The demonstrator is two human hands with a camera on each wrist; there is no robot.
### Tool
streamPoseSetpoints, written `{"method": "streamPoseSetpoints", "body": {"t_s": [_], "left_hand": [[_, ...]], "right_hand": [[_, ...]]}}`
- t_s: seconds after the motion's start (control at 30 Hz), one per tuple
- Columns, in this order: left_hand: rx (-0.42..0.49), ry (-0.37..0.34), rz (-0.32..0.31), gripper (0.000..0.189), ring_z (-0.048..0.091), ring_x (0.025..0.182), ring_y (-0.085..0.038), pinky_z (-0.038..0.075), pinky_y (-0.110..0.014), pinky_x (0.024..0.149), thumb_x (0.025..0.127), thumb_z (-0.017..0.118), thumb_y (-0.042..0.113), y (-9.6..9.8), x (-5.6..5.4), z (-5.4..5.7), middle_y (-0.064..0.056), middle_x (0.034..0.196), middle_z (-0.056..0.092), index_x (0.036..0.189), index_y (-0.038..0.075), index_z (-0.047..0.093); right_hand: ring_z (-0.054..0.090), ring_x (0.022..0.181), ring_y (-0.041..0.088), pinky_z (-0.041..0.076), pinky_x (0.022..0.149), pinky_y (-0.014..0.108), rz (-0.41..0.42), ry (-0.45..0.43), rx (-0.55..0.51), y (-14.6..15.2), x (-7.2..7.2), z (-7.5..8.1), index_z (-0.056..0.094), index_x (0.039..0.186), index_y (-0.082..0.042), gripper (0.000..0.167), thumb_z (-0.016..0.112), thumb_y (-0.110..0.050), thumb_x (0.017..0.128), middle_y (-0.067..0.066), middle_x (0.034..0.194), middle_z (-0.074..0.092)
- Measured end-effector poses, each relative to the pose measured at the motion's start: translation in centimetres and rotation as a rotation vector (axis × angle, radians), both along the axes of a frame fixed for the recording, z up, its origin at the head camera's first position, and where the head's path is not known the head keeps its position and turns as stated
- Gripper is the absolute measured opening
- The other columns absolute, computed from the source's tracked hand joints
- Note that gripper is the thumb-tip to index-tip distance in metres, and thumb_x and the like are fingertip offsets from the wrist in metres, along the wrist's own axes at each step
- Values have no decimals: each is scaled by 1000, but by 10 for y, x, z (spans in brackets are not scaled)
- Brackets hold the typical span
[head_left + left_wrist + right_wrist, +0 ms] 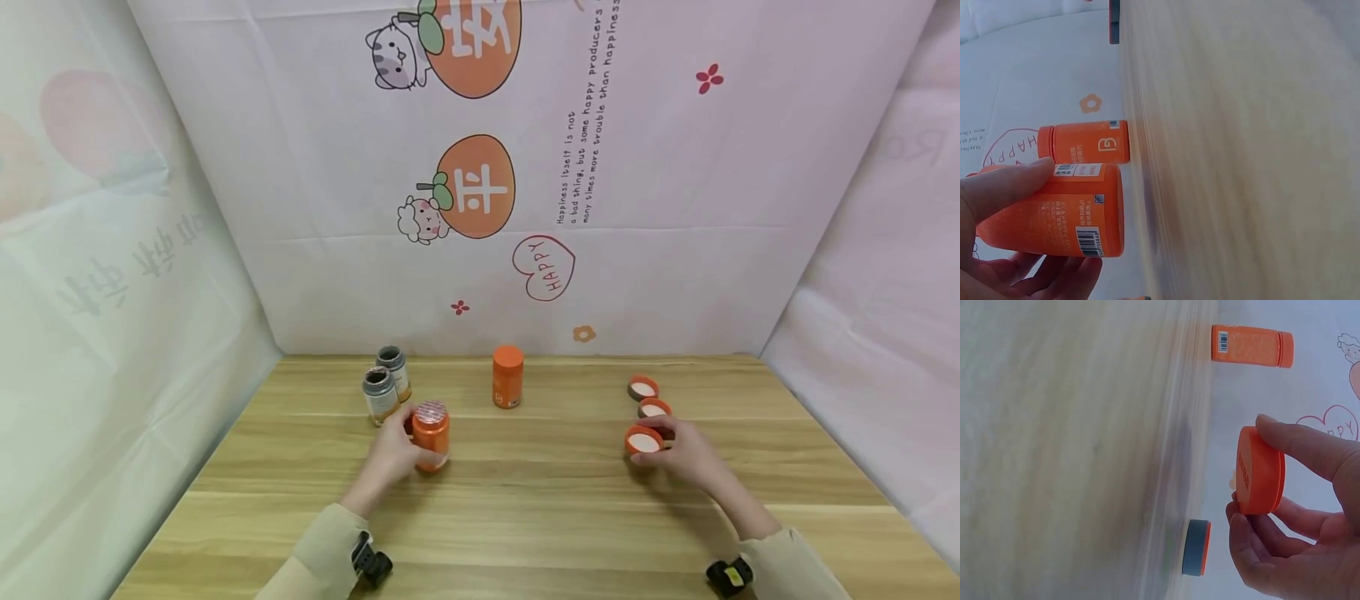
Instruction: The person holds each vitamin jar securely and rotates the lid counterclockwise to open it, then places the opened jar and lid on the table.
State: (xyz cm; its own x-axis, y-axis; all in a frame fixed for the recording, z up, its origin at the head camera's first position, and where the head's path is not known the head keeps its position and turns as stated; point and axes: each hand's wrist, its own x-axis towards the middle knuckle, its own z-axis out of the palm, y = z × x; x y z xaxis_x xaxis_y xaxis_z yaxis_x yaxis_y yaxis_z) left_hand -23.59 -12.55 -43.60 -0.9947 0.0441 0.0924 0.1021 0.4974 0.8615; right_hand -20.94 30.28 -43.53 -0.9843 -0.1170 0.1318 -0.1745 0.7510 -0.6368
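Note:
My left hand [392, 454] grips an orange bottle [431, 432] whose mouth carries a silvery printed seal. Labels and a barcode show on this bottle [1054, 212] in the left wrist view, where its base looks lifted off the table. Over at the right, my right hand [688, 454] pinches an orange cap [643, 442] by its rim, white inside facing up. The right wrist view shows that cap [1260, 472] between thumb and fingers, above the tabletop. Two more caps, one [655, 407] just behind the held one and another [643, 388] farther back, lie with their white insides up.
Two grey uncapped bottles, a nearer one [380, 397] and a farther one [397, 375], stand at the back left. A capped orange bottle [507, 379] stands upright at the back middle. The wooden table [525, 517] ends at a printed white cloth [637, 283] behind.

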Motion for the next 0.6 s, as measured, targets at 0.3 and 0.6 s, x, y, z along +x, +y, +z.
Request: {"method": "streamPoseSetpoints", "body": {"t_s": [0.3,0.6], "left_hand": [[-25,-16,45,75,60,104,-27,47,-46,92,55,85,-3,-10,-2,-1,-10,113,64,124,5,55],[-66,12,60,75,61,104,-30,46,-47,94,53,87,-2,-22,-3,0,-16,112,65,121,-1,55]], "right_hand": [[61,99,37,48,81,47,-51,-6,81,8,-4,-5,59,119,6,64,83,-26,69,26,109,64],[59,99,39,48,81,49,-97,-70,93,12,-5,-5,57,120,7,66,82,-27,70,29,110,61]]}}
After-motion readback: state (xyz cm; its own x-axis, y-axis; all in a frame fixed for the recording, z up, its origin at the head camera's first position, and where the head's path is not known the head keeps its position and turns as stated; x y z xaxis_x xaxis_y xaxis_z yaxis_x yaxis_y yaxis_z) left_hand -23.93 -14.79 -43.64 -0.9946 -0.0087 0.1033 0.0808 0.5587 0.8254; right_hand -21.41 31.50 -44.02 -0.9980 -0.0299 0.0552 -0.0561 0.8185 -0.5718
